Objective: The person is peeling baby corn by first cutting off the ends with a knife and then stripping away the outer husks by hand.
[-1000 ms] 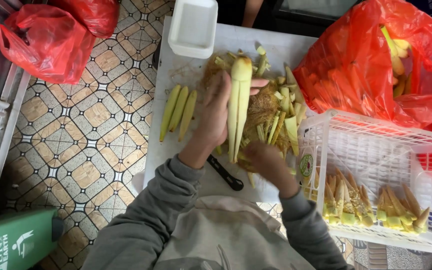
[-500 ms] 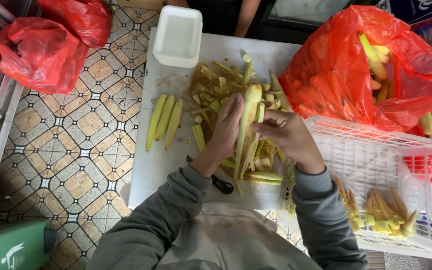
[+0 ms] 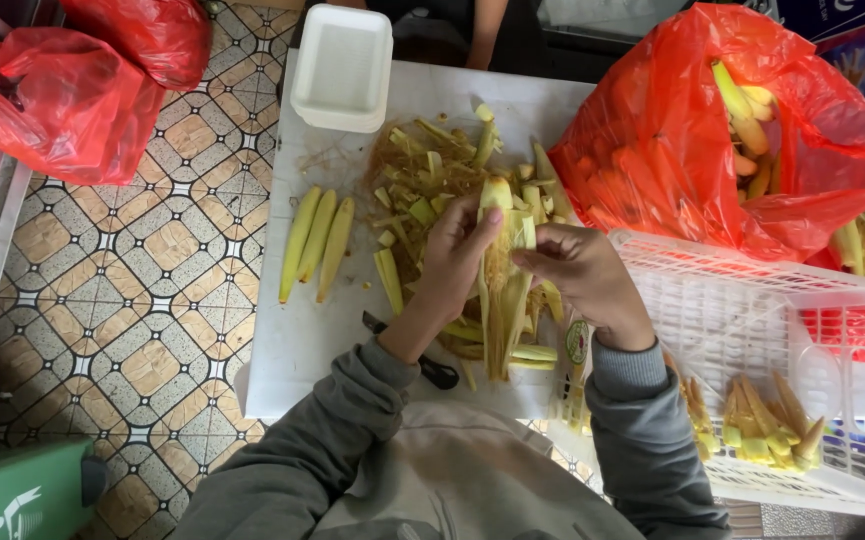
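Both hands hold one baby corn ear upright over the white table. My left hand grips its left side, thumb near the tip. My right hand pulls a green husk leaf away from its right side, baring pale silk. Under the hands lies a heap of husks and trimmings. Three peeled baby corns lie side by side to the left. A black-handled knife rests on the table beneath my left forearm.
A white plastic basket at right holds several peeled corns. A red bag of unhusked corn sits behind it. A white tray stands at the table's far edge. Red bags lie on the tiled floor at left.
The hands lifted the ear toward the table's middle and turned it upright. My right hand moved from low beside the ear to its right side and peeled a husk outward.
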